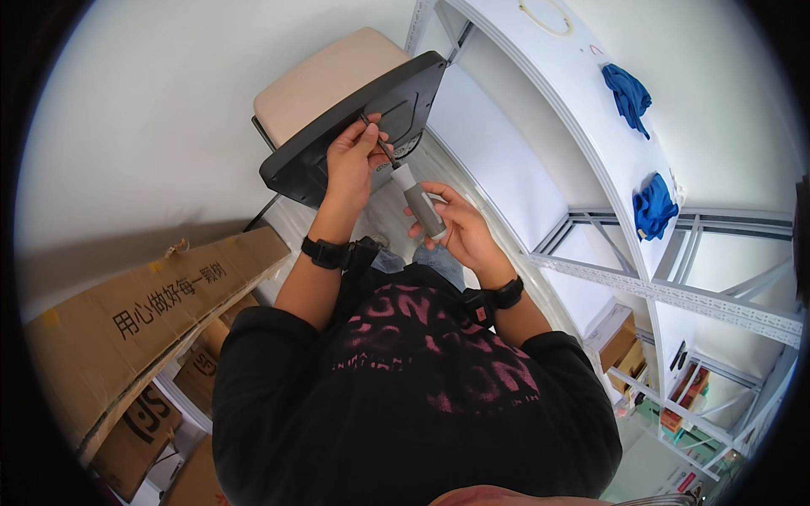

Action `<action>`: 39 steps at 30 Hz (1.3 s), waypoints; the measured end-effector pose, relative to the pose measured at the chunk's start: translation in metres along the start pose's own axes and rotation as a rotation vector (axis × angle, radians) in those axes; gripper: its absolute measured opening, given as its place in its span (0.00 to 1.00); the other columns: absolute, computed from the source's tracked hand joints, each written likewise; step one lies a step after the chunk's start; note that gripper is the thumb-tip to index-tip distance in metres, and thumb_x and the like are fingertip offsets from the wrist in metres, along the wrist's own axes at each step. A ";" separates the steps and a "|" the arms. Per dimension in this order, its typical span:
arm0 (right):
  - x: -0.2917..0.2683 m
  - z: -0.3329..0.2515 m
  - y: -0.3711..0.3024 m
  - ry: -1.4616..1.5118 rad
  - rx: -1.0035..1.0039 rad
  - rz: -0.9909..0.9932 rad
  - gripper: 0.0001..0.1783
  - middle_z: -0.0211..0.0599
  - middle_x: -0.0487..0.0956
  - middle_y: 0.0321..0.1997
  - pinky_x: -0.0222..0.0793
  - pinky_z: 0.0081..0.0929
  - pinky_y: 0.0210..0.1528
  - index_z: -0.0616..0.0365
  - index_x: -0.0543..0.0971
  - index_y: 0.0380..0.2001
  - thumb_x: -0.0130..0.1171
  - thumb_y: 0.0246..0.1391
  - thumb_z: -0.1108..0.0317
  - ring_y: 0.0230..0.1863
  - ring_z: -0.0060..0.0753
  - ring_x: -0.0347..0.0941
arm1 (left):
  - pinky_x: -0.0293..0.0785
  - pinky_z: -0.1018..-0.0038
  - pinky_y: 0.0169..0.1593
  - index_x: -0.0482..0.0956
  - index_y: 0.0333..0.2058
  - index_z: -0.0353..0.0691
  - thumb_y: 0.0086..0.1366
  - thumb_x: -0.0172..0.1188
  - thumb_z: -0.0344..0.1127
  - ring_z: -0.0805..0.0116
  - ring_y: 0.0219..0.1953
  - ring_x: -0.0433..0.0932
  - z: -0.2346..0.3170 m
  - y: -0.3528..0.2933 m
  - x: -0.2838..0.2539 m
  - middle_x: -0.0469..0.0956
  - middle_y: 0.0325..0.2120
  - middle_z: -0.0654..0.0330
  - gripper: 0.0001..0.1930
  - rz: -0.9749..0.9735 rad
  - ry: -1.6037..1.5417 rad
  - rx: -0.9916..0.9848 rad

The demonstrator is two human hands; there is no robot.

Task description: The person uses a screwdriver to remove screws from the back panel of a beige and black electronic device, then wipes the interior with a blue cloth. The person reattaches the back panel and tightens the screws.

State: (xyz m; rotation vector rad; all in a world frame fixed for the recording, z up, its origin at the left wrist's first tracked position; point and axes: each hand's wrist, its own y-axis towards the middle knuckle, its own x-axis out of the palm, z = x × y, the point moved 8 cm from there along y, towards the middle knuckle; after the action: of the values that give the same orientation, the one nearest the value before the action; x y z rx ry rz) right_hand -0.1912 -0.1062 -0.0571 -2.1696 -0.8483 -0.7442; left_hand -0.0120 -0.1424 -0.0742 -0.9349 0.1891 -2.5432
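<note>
My right hand (464, 226) is closed around the grey and white handle of an electric screwdriver (424, 209). Its long dark shaft runs up and left toward the black base panel (419, 84) of a beige padded seat (331, 78). With fingers pinched, my left hand (348, 158) grips the shaft close to the panel. Those fingers cover the shaft's tip, so any screw there is hidden. The seat is tilted on its side, its black underside facing me.
At the left stands a long cardboard box (169, 308), with more cartons (139, 438) below it. White metal shelving (666, 287) fills the right side. Two blue cloths (627, 94) (654, 207) lie on a white board (582, 93).
</note>
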 end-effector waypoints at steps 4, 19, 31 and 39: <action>-0.002 -0.004 -0.003 -0.219 -0.101 0.068 0.25 0.35 0.71 0.50 0.72 0.21 0.29 0.58 0.65 0.56 0.55 0.55 0.75 0.39 0.27 0.75 | 0.77 0.78 0.35 0.71 0.51 0.34 0.69 0.51 0.32 0.73 0.29 0.78 0.003 -0.003 0.003 0.77 0.30 0.61 0.14 -0.005 0.004 -0.004; -0.007 -0.010 -0.004 -0.298 -0.160 0.077 0.24 0.33 0.72 0.49 0.73 0.22 0.32 0.59 0.68 0.54 0.58 0.52 0.78 0.40 0.25 0.73 | 0.79 0.77 0.36 0.71 0.52 0.37 0.69 0.50 0.31 0.69 0.32 0.80 0.001 0.000 0.002 0.80 0.33 0.58 0.14 -0.029 -0.018 0.010; -0.014 -0.012 -0.010 -0.259 -0.160 0.071 0.24 0.35 0.72 0.48 0.73 0.23 0.31 0.60 0.68 0.53 0.57 0.52 0.77 0.39 0.26 0.73 | 0.78 0.72 0.39 0.68 0.54 0.34 0.73 0.40 0.40 0.62 0.34 0.81 0.004 -0.003 0.008 0.80 0.29 0.55 0.19 -0.078 -0.120 -0.031; -0.022 -0.015 -0.019 -0.257 -0.156 0.094 0.23 0.38 0.73 0.48 0.72 0.20 0.29 0.61 0.68 0.53 0.57 0.52 0.76 0.38 0.28 0.75 | 0.78 0.74 0.34 0.70 0.50 0.36 0.73 0.40 0.42 0.63 0.31 0.82 -0.004 0.000 0.006 0.80 0.27 0.54 0.18 -0.019 -0.065 0.005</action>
State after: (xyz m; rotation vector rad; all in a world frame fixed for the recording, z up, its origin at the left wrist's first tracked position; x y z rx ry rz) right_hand -0.2231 -0.1147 -0.0555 -2.4642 -0.8315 -0.5054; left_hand -0.0186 -0.1445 -0.0738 -1.0200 0.1551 -2.5250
